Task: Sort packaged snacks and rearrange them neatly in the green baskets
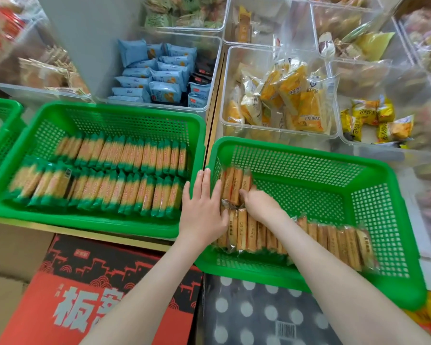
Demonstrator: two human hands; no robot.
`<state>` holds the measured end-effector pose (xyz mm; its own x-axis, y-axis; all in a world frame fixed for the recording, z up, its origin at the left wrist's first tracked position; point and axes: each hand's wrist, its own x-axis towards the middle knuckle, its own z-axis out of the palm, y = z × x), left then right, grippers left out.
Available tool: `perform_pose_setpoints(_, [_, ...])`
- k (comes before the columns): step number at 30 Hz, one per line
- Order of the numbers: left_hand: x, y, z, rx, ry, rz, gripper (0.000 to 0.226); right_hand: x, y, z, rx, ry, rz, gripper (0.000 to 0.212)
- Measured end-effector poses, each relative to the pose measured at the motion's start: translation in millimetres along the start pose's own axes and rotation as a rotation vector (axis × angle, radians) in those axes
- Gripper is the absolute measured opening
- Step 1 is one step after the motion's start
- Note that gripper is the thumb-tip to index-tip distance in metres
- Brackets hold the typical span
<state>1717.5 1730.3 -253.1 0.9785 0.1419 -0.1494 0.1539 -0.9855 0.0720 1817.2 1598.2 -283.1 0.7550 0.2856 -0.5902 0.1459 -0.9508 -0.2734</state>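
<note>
The left green basket [110, 108] is full of green-tipped packs [110, 170]. The left hand [202, 205] rests flat, fingers straight, over the left rim of the right green basket [309, 148]. The right hand [259, 202] curls round orange packs [235, 186] in its far left corner. Clear bins [228, 70] stand behind.

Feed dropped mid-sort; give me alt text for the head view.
Both hands work in the right green basket: the left hand lies flat at its left end while the right hand grips a short far row of orange packets behind a longer near row. The left green basket holds two full rows of green-edged packets.
</note>
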Motion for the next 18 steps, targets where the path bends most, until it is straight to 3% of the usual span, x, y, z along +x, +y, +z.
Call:
perform_pose_setpoints(2, [-0.3, -0.6, -0.1, -0.003, 0.009, 0.005, 0.072, -4.4, -2.7, -7.1, -0.09, 0.085, 0.015, 0.047])
perform_pose_setpoints(4, [-0.9, -1.1, -0.1, -0.009, 0.014, 0.008, 0.07, -9.5, -4.7, -8.2, -0.017, 0.22, -0.003, 0.06])
perform_pose_setpoints(9, [-0.7, -0.2, -5.2, -0.03, 0.001, 0.008, 0.063, -28.0, -8.7, 6.6, 0.014, 0.1, -0.091, 0.064])
perform_pose_setpoints(14, [-19.4, 5.0, -13.8, -0.129, 0.043, 0.025, 0.048, -59.4, -12.6, 15.2, -0.074, 0.276, -0.157, 0.059])
perform_pose_setpoints(18, [-49.3, 14.7, -20.6, -0.195, 0.075, 0.028, 0.04, -95.9, -17.3, 19.9, -0.061, 0.271, -0.172, 0.054])
